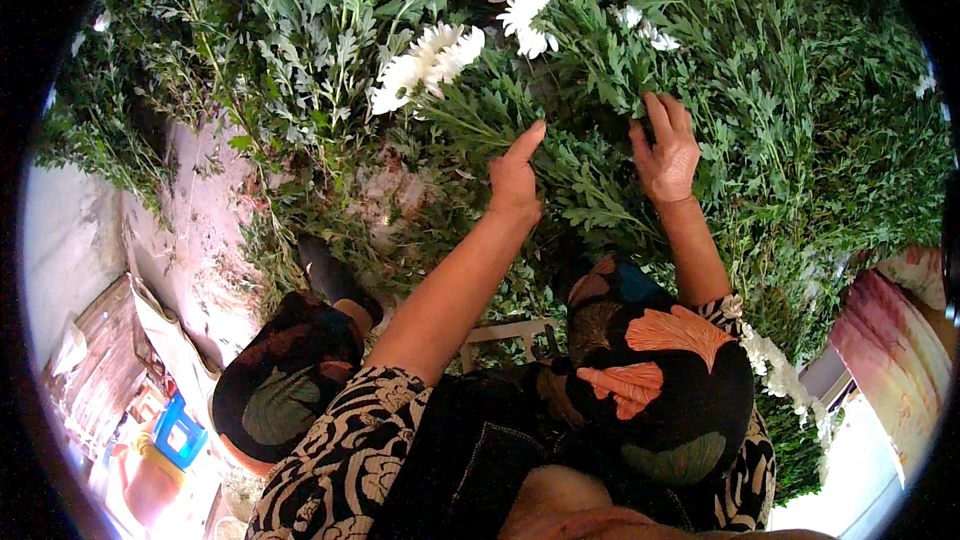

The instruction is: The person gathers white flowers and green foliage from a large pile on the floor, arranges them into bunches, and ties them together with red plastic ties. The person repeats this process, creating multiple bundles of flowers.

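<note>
Leafy green stems topped by white chrysanthemum blooms [427, 67] slant up and left under my left hand [517, 172]. That hand is on the stems, thumb pointing up; its fingers are hidden below, so its grip cannot be told. To the right, my right hand [667, 150] touches the leaves of another group of chrysanthemum stems [600, 52], fingers curled and partly among the foliage. White blooms [525, 11] top stems between and above the hands.
Heaped chrysanthemum stems [810, 90] fill the right side, and more stand at upper left [330, 30]. Leaf scraps lie on the floor [217, 240]. A blue plastic item [180, 431] is at lower left. White blooms [787, 375] and a patterned cloth [892, 360] are at lower right.
</note>
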